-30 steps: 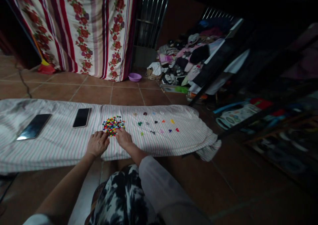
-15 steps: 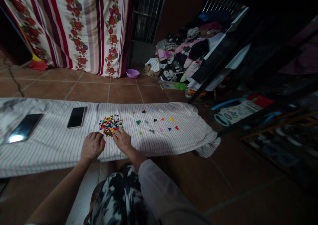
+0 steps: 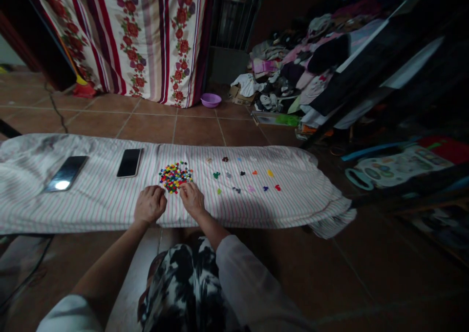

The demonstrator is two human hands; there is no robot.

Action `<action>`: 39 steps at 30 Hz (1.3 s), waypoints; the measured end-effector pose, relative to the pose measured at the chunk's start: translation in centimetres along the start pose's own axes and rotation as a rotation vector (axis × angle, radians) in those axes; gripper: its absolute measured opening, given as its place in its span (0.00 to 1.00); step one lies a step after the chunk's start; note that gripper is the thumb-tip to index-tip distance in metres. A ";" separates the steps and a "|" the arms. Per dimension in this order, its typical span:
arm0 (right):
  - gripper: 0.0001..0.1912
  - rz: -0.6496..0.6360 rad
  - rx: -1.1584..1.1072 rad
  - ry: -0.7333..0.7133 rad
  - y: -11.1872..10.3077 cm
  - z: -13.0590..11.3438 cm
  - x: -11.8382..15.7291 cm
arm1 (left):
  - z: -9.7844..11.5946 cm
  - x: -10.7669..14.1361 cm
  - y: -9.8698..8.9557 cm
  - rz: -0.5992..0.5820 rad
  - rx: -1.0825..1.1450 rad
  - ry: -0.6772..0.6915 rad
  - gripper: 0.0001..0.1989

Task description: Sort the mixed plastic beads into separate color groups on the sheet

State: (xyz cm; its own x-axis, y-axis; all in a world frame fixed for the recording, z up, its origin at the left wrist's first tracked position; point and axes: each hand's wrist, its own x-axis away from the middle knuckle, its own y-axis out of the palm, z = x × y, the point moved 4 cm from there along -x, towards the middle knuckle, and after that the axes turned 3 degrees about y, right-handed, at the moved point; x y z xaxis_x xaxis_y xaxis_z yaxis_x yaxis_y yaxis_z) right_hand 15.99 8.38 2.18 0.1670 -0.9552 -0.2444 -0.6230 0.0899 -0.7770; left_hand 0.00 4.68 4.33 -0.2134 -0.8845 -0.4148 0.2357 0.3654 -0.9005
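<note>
A heap of small multicoloured pieces (image 3: 176, 176) lies on the striped cloth (image 3: 102, 200). My left hand (image 3: 150, 203) rests on the cloth at the heap's near left edge, fingers curled; whether anything is under them is hidden. At the near right edge of the heap, my right hand (image 3: 192, 198) has its fingertips pinched together, on something too small to make out. Right of the heap are small groups sorted by colour, among them green (image 3: 216, 175), yellow (image 3: 270, 173), red (image 3: 277, 188) and pink (image 3: 251, 189).
Two phones, one dark (image 3: 129, 163) and one reflecting a light (image 3: 67, 174), lie left of the heap. Beyond the cloth-covered surface are a purple basin (image 3: 211, 100), a floral curtain (image 3: 150, 39) and a pile of clothes (image 3: 293, 73). A dark slanting bar stands at the right.
The whole view has shifted, so the surface appears further right. My right hand has drawn back slightly from the heap to its near right edge. My left hand stays beside the heap, fingers curled.
</note>
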 end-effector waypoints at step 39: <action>0.12 0.030 0.236 0.339 -7.9 11.8 -4.2 | -0.2 0.2 0.3 0.079 -0.065 0.087 0.08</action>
State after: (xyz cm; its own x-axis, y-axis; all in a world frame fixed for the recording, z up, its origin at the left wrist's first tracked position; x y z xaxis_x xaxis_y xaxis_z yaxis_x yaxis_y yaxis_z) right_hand 29.22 15.00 2.46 -0.1344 -0.9864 -0.0945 -0.4250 0.1435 -0.8937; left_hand -0.13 4.65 4.00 -0.2785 -0.8249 -0.4920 0.1941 0.4533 -0.8700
